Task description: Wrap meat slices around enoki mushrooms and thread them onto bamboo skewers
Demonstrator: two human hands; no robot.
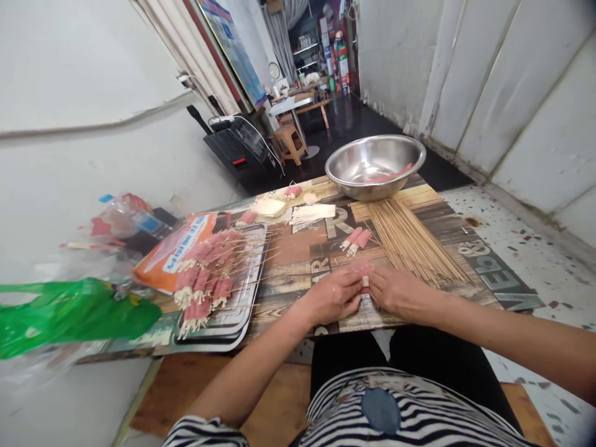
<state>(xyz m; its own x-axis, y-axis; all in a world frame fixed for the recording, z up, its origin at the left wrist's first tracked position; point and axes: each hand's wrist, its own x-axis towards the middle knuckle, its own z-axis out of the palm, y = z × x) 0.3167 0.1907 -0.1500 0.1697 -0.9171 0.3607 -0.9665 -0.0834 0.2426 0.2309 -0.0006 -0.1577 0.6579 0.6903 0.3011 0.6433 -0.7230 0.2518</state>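
The left hand [336, 292] and right hand [399, 288] are pinching one pink meat slice [361, 267] between them, low over the bench's [288, 273] near edge. Just beyond, I'm counting two meat rolls [362, 239] lying together; one steel bowl [377, 189] is standing farther off, beside countless skewers [414, 242].
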